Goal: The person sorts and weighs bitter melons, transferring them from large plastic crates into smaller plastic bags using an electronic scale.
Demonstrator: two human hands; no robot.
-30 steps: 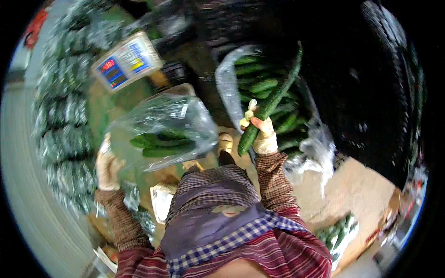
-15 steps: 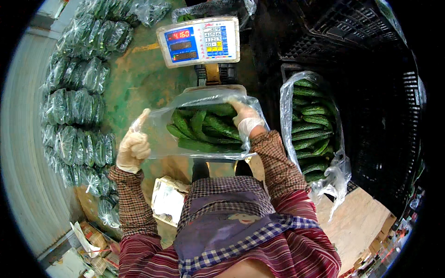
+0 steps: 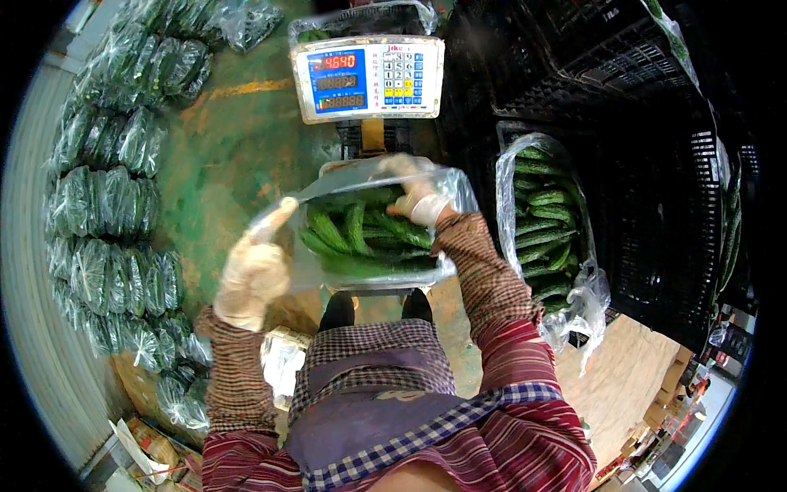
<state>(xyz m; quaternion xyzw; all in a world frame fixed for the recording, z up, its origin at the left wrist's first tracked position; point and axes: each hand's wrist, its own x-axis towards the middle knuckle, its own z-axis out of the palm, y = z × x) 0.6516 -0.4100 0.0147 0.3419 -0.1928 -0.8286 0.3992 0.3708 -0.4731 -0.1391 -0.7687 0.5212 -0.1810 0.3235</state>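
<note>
Green cucumbers [image 3: 357,234] lie in a clear plastic bag [image 3: 459,193] on the scale's platform, at the middle of the view. My left hand [image 3: 256,275], in a pale glove, is closed on the bag's left edge with the index finger stretched along it. My right hand [image 3: 416,197], also gloved and smeared by motion, grips the film at the bag's far right side, its fingers over the cucumbers. Just beyond stands the scale's display [image 3: 369,79], lit with red digits beside a keypad.
Bagged cucumbers [image 3: 111,201] are stacked in rows along the left wall. To my right, a lined crate holds loose cucumbers [image 3: 543,221], beside tall black crates [image 3: 656,221]. A white container [image 3: 283,365] sits near my feet, and a wooden board [image 3: 627,385] lies at lower right.
My left hand has moved right, closer to the cucumbers, and the film between the hands is less stretched. My right hand's fingers have shifted left. The view has shifted slightly; the red digits differ.
</note>
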